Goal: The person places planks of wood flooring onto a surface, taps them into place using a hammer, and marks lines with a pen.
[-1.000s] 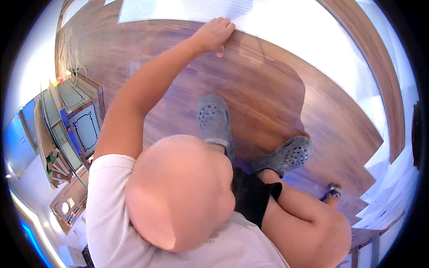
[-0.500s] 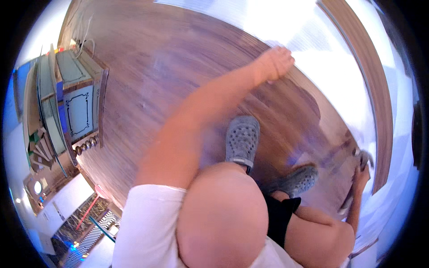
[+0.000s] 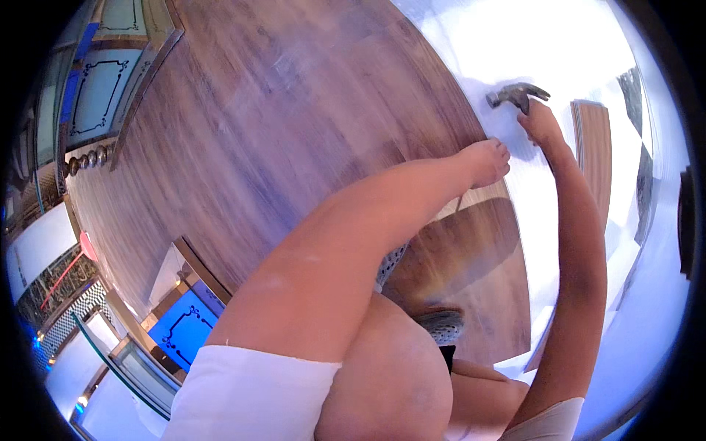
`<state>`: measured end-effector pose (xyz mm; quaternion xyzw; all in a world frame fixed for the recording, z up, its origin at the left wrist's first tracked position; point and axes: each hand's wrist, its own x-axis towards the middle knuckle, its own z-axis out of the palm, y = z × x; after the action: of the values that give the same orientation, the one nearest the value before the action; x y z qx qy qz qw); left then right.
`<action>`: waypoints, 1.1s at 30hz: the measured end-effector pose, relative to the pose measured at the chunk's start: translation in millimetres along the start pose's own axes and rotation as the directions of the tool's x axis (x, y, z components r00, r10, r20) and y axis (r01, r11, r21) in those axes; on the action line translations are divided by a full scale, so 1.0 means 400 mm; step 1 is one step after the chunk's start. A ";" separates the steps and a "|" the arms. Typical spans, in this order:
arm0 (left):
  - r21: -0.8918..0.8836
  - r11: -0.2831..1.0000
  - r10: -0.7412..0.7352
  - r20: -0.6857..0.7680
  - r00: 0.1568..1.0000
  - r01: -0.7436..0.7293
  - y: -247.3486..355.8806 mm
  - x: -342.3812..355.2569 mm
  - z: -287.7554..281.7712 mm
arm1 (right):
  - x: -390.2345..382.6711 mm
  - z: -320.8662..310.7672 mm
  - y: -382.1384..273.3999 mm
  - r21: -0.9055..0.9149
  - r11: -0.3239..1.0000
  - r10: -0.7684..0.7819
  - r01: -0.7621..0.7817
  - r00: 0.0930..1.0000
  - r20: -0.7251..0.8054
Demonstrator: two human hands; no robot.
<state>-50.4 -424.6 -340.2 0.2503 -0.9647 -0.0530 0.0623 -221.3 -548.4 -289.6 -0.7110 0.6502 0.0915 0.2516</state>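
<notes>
My left hand (image 3: pixel 487 162) rests at the edge of the brown wood-look flooring (image 3: pixel 309 95), beside the white sheet (image 3: pixel 515 37), fingers apart and slightly bent, thumb hidden. Just above it, my right hand (image 3: pixel 542 123) grips a claw hammer (image 3: pixel 518 95), its metal head over the white sheet. A loose wood-look plank (image 3: pixel 594 165) lies on the sheet to the right of that arm. My grey perforated clogs (image 3: pixel 437 323) are partly hidden beneath my left arm and knee.
At upper left stand wooden furniture pieces with framed glass panels (image 3: pixel 99 95) and a turned post (image 3: pixel 88 158). A blue panel (image 3: pixel 184 331), boards and glass sheets lean at lower left. A red long-handled item (image 3: pixel 66 268) lies near the left rim.
My left hand has moved right and down along the flooring edge. My right arm has risen from the lower right with the hammer, now near my left hand. The view has turned.
</notes>
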 end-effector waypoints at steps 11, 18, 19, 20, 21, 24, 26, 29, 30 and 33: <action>0.067 0.998 -0.006 0.006 1.000 0.006 0.007 0.000 -0.044 | 0.127 -0.005 -0.075 0.174 0.985 -0.023 0.009 0.997 0.078; 0.027 0.999 -0.020 0.024 1.000 0.019 0.004 -0.003 -0.009 | 0.105 0.034 -0.147 0.188 0.982 -0.037 0.003 0.983 0.180; 0.023 1.000 -0.016 0.025 1.000 0.016 0.005 -0.002 -0.003 | 0.100 0.036 -0.152 0.199 0.980 -0.029 -0.006 0.985 0.173; 0.015 1.000 -0.011 0.026 1.000 0.011 0.010 -0.001 0.002 | 0.093 0.039 -0.150 0.210 0.978 -0.018 -0.018 0.986 0.169; -0.012 1.000 -0.019 0.029 0.999 0.020 0.010 0.000 0.009 | 0.090 0.037 -0.148 0.213 0.977 -0.025 -0.013 0.985 0.172; -0.049 0.999 -0.023 0.026 0.999 0.024 0.002 0.004 0.009 | 0.066 0.024 -0.136 0.246 0.969 -0.005 -0.027 0.992 0.129; -0.017 1.000 0.008 0.002 1.000 -0.008 0.010 0.008 -0.005 | 0.002 0.012 -0.103 0.296 0.952 0.073 -0.079 0.997 0.031; -0.105 0.994 0.002 0.069 0.998 0.005 0.017 0.032 0.030 | -0.086 0.021 0.034 0.306 0.933 0.206 -0.191 0.978 -0.018; -0.173 0.983 -0.043 0.108 0.993 0.061 0.010 0.023 0.034 | -0.132 0.039 0.062 0.296 0.934 0.216 -0.202 0.976 -0.016; -0.269 0.963 0.000 0.095 0.996 0.026 -0.028 -0.031 0.012 | -0.335 0.051 0.174 0.164 0.943 0.293 -0.291 0.956 0.010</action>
<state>-35.1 -428.0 -347.4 0.2430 -0.9487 -0.1958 0.0500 -303.4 -422.7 -262.4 -0.5843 0.7555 0.0687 0.2882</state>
